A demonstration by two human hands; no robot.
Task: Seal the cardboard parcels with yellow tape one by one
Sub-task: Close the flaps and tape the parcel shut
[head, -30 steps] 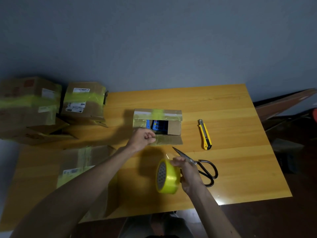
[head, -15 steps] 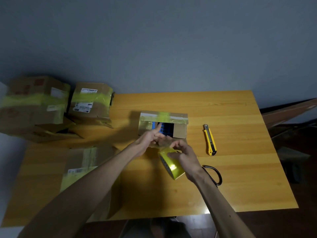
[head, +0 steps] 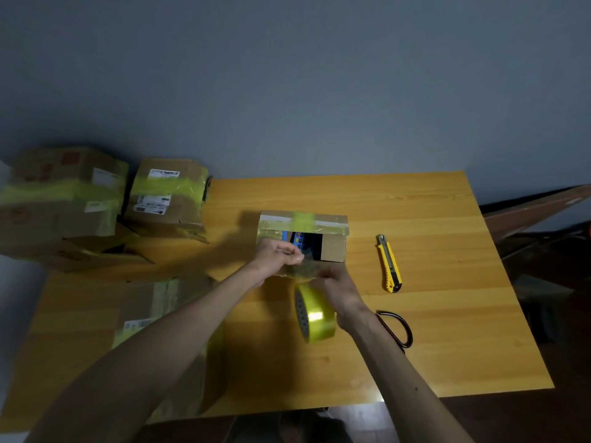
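- Your left hand [head: 277, 255] is at the near, open side of the small box [head: 333, 248], fingers curled and pinching a strip of tape [head: 302, 270].
- Your right hand [head: 339, 290] grips the roll of yellow tape [head: 316, 316] just near of the box, with the roll standing on edge above the table [head: 447, 330].
- A blue item [head: 297, 240] shows inside the box, and yellow tape already crosses its top.
- The yellow knife [head: 389, 263] lies to the right, apart from the box.
- The scissors [head: 399, 327] lie beside your right forearm, partly hidden.
- Taped boxes [head: 166, 193] are stacked at the far left; another box [head: 150, 302] lies under your left forearm.
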